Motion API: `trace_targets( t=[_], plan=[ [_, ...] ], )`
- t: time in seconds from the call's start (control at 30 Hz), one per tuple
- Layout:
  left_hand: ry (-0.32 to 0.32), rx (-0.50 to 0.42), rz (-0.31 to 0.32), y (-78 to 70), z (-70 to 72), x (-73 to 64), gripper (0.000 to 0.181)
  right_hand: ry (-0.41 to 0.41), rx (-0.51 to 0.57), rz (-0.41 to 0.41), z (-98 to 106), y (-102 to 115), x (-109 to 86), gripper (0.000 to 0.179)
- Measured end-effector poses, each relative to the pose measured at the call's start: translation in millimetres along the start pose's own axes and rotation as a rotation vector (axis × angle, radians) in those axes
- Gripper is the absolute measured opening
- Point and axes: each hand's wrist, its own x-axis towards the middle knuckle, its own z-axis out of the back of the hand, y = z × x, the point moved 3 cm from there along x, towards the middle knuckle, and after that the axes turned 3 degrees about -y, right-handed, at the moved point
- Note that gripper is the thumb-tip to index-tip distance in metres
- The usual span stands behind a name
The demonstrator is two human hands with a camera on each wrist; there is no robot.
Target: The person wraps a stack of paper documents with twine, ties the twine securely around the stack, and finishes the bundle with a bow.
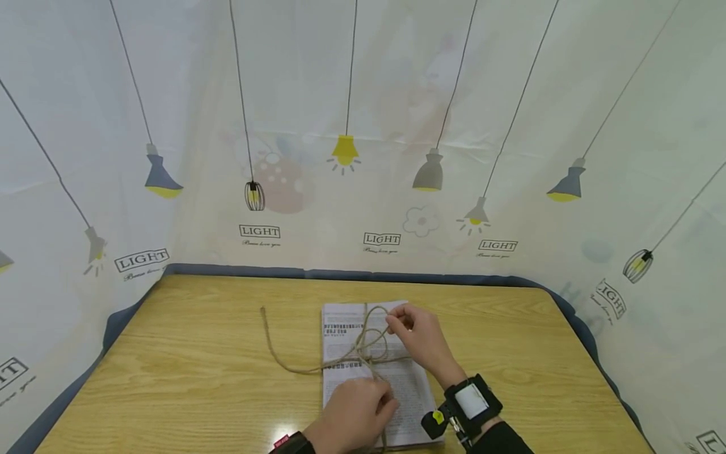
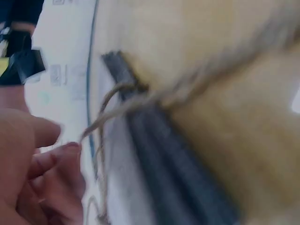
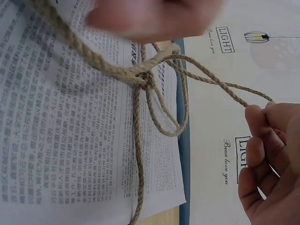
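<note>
A stack of printed paper lies on the table, tied with brown twine crossing over its top. Near the middle sits a knot with several loops about it. My right hand pinches one raised loop between thumb and fingertips, up by the far end of the stack. Below the knot, my left hand hovers low over the paper, fingers loosely bent and blurred in the right wrist view. In the left wrist view its thumb and finger stand apart, with twine passing right by the fingertip.
One free twine end trails over the wooden table to the left of the stack. Behind the table's dark-edged far side hangs a pale cloth printed with lamps. Each wrist carries a black strap, the right one with a camera.
</note>
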Motion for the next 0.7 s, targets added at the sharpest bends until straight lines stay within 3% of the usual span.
trace_targets(
  t=[0.17, 0.27, 0.37, 0.47, 0.6, 0.7],
  plan=[
    [-0.147, 0.057, 0.068, 11.6, 28.9, 17.7, 0.015, 0.001, -0.003, 0.005, 0, 0, -0.7, 0.010],
    [-0.203, 0.084, 0.114, 20.0, 42.4, 30.9, 0.013, 0.005, 0.005, 0.014, 0, 1, -0.8, 0.009],
    [-0.182, 0.082, 0.138, 26.8, 46.2, 41.8, 0.021, 0.013, 0.009, 0.031, -1, 3, -1.5, 0.010],
    [-0.144, 0.056, 0.131, 32.0, 43.0, 47.5, 0.012, 0.024, 0.028, 0.059, -3, 4, -3.6, 0.011],
    [-0.151, 0.007, 0.129, 38.3, 38.0, 48.6, 0.009, 0.042, 0.070, 0.080, -9, 5, -9.9, 0.012],
    [-0.169, -0.057, 0.154, 43.3, 37.5, 46.9, 0.009, 0.082, 0.030, 0.079, -17, 4, -17.6, 0.010]
  ],
)
